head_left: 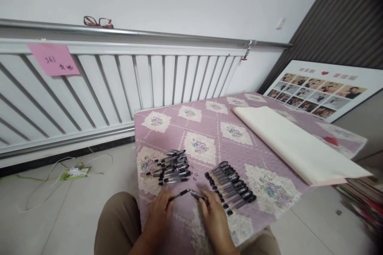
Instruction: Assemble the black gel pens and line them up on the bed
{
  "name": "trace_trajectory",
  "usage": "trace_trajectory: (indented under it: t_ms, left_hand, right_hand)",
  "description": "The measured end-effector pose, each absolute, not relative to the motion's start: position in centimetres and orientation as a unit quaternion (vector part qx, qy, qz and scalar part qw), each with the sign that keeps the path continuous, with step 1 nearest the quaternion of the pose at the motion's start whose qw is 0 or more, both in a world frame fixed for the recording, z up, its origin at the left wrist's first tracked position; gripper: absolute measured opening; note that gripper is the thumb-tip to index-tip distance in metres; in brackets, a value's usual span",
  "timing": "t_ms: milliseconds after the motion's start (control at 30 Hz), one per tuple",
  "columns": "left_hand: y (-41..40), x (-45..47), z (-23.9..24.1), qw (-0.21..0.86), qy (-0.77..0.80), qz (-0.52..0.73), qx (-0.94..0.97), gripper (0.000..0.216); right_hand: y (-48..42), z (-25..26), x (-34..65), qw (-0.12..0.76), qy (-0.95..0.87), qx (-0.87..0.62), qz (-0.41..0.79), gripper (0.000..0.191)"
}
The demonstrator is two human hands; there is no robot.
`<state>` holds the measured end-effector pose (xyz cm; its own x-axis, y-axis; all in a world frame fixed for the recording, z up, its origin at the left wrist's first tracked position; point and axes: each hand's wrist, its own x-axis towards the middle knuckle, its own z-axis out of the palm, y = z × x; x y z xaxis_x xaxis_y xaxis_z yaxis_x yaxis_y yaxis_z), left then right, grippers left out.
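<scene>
Low over the near part of the table, my left hand (pixel 161 209) is closed on a black pen (pixel 182 193) whose end points to the right. My right hand (pixel 214 212) pinches a short dark piece that looks like a pen cap (pixel 196 195), close to that end; whether the two touch I cannot tell. Beyond my left hand lies a loose pile of black pens (pixel 173 167), with small dark bits (pixel 195 176) beside it. To the right of my right hand, several capped pens (pixel 231 185) lie side by side in a slanting row.
A purple flowered cloth covers the table (pixel 203 117). On its right side rests a folded cream sheet (pixel 287 139), with a framed photo board (pixel 317 87) leaning behind. A white radiator (pixel 176 75) stands along the wall. A power strip (pixel 76 172) with cables lies on the floor at left.
</scene>
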<state>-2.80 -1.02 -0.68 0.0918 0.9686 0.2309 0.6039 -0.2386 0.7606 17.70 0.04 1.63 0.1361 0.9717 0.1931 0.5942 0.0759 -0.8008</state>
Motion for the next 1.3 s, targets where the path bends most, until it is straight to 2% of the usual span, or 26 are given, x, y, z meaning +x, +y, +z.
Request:
trace_trajectory:
  t_ms: [100, 200, 300, 467, 633, 1033, 1300]
  left_hand:
    - [-1.0, -2.7, -0.7, 0.251, 0.565, 0.371, 0.693, 0.020]
    - [-1.0, -2.6, -0.7, 0.243, 0.570, 0.369, 0.693, 0.022]
    - [-1.1, -2.6, -0.7, 0.230, 0.566, 0.370, 0.700, 0.025]
    - [-1.0, -2.6, -0.7, 0.228, 0.556, 0.365, 0.712, 0.025]
    - [-1.2, -2.5, -0.3, 0.218, 0.560, 0.346, 0.720, 0.023]
    - [-1.2, -2.5, 0.8, 0.224, 0.533, 0.316, 0.752, 0.020]
    - [-1.2, -2.5, 0.5, 0.227, 0.534, 0.306, 0.755, 0.018]
  right_hand:
    - [0.6, 1.5, 17.7, 0.319, -0.682, -0.633, 0.179, 0.029]
    - [0.7, 1.6, 17.5, 0.286, -0.701, -0.632, 0.165, 0.020]
    - [0.6, 2.1, 17.8, 0.329, -0.665, -0.627, 0.237, 0.012]
    - [0.4, 3.5, 19.3, 0.421, -0.531, -0.606, 0.416, 0.027]
    - [0.4, 4.2, 19.9, 0.440, -0.435, -0.604, 0.502, 0.032]
    - [0.7, 5.3, 18.7, 0.351, -0.575, -0.564, 0.478, 0.023]
    - [0.6, 4.2, 17.0, 0.328, -0.596, -0.563, 0.470, 0.022]
